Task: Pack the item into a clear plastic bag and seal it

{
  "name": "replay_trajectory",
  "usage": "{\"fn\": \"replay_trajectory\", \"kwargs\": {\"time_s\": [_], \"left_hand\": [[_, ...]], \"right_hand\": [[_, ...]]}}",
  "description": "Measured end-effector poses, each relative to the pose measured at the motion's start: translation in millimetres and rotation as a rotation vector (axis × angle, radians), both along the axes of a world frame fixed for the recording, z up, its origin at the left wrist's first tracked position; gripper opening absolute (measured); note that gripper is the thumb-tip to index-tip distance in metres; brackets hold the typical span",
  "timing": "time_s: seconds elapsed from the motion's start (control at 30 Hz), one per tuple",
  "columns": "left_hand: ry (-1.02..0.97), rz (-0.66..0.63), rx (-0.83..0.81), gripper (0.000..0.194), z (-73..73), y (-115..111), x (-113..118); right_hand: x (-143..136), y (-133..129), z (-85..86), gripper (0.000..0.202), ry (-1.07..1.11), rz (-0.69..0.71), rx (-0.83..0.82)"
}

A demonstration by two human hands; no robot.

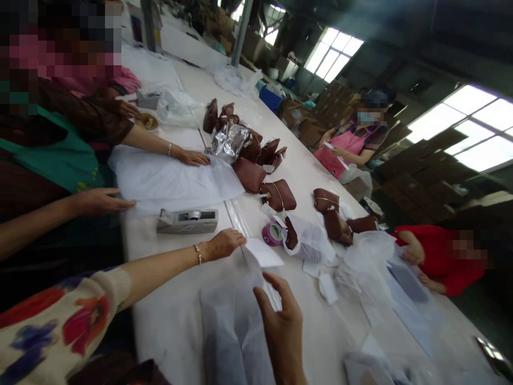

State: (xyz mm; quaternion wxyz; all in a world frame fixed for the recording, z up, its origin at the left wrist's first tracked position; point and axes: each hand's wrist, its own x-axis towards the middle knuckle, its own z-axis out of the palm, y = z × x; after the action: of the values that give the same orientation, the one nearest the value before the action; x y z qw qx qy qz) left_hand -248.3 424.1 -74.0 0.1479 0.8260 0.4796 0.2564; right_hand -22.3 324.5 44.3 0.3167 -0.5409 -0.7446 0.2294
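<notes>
White paper slip (262, 252), long axis running away from the pinching left hand (222, 243); right hand (282, 326) loosely open, wrist cut off.

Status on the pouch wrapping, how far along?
Done: little. One brown pouch sits half inside white wrapping. In hand: left hand holds the edge of a white sheet; right hand rests open by a translucent bag. Left: a row of bare pouches on the table.
</notes>
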Motion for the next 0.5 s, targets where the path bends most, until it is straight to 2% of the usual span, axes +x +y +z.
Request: {"fn": "replay_trajectory", "kwargs": {"time_s": [0.1, 0.17, 0.23, 0.27, 0.33, 0.4, 0.43, 0.5], "left_hand": [[-0.142, 0.093, -0.027, 0.03, 37.0, 16.4, -19.7], [-0.214, 0.074, -0.054, 0.032, 60.9, 20.3, -32.3], [-0.271, 0.013, -0.092, 0.029, 79.3, 18.9, -41.7], [-0.303, -0.022, -0.123, 0.027, 85.4, 16.8, -44.6], [-0.448, -0.066, -0.248, 0.024, 90.6, 10.9, -46.1], [-0.725, -0.007, -0.394, 0.026, 87.2, 2.0, -41.2], [-0.886, 0.068, -0.463, 0.031, 83.3, -4.0, -36.2], [-1.139, 0.225, -0.585, 0.042, 74.7, -19.7, -21.8]], "right_hand": [[-11.8, 52.3, -13.4, 0.073, -0.127, -0.098, 0.202], [-10.2, 78.5, -10.0, 0.088, -0.191, -0.159, 0.311], [-2.9, 95.1, -0.1, 0.081, -0.191, -0.148, 0.273], [1.7, 99.6, 5.4, 0.071, -0.173, -0.115, 0.171], [10.0, 100.7, 14.1, 0.053, -0.111, -0.057, -0.107], [14.6, 91.8, 18.4, 0.05, -0.039, -0.118, -0.277], [14.8, 84.0, 19.4, 0.051, -0.011, -0.192, -0.282], [10.1, 63.6, 21.4, 0.05, 0.005, -0.33, -0.193]]}}
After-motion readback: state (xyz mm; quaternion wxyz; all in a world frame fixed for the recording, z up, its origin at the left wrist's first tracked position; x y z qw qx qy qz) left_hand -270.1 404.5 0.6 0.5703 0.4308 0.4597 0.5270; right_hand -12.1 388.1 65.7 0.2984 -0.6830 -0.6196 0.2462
